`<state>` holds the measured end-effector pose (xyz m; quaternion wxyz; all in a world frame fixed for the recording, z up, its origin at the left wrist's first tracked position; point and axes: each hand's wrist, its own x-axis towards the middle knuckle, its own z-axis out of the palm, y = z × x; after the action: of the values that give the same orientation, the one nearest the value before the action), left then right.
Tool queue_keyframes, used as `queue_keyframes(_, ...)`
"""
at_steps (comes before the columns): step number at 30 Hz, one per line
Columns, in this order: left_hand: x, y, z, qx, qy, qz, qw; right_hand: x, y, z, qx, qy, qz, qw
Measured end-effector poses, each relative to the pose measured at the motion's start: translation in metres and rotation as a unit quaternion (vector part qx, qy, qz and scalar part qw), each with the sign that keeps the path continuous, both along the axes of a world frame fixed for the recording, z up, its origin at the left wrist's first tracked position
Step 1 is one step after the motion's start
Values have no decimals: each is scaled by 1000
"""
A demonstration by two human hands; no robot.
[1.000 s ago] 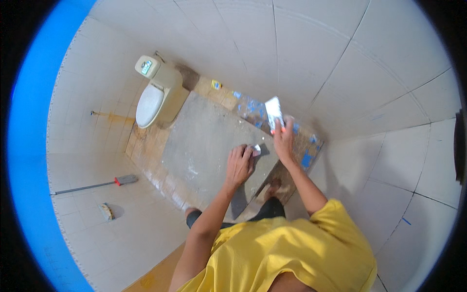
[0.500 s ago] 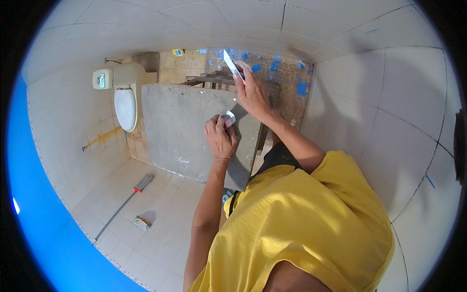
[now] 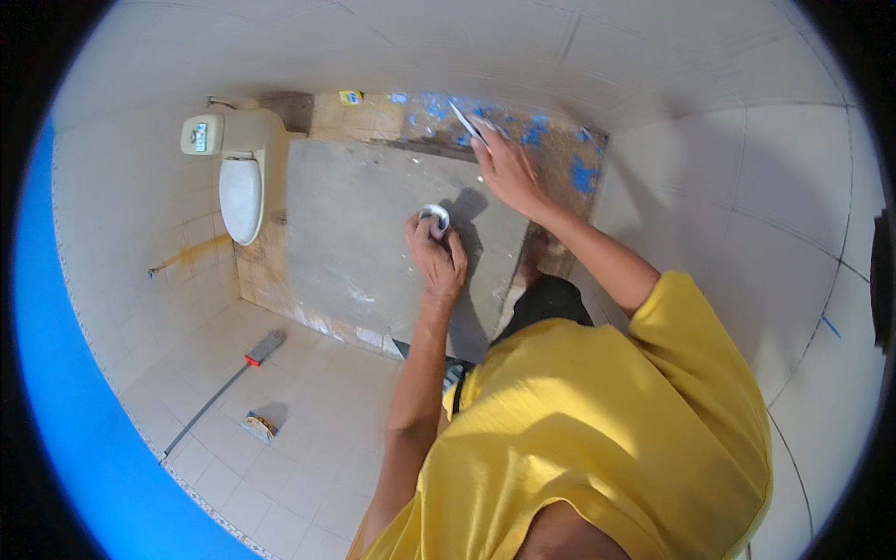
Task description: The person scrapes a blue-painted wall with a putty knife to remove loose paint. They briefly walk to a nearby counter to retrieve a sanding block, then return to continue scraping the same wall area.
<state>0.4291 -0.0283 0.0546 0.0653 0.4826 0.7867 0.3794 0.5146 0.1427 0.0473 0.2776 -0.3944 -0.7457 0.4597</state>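
a small, round, white-rimmed piece with a darker middle (image 3: pixel 434 217) is over the right half of a large, flat, grey, rectangular bench (image 3: pixel 350 219). the left hand (image 3: pixel 437 261) has it from the near side, the grip pinching it between thumb and fingers; the picture is too small to tell what it is. farther and to the right, the right hand (image 3: pixel 509 173) has its grip closed on a thin, flat, pale, blade-like tool (image 3: pixel 462 119), which points far and to the left, over the bench's far edge. the hands are apart, and a dark shadow lies on the bench just right of the left hand.

beyond the bench, bright blue patches (image 3: pixel 584 175) mark the tan, patterned floor, and a small yellow packet (image 3: pixel 351 97) lies farther left. a cream toilet with a white lid (image 3: pixel 241 201) stands beside the bench's left edge. near and left, a grey-headed mop with a red collar (image 3: pixel 266 348) and a small yellow-and-white block (image 3: pixel 259 427) lie on pale tiles.
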Motion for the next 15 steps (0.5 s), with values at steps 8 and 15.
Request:
queue_keyframes(8,-192,-56,14,-25,233,300,925,5,1,24,-36,-188,88,978)
queue_keyframes(15,-235,-33,18,-100,90,266,955,10,0,5,-147,-268,-31,951)
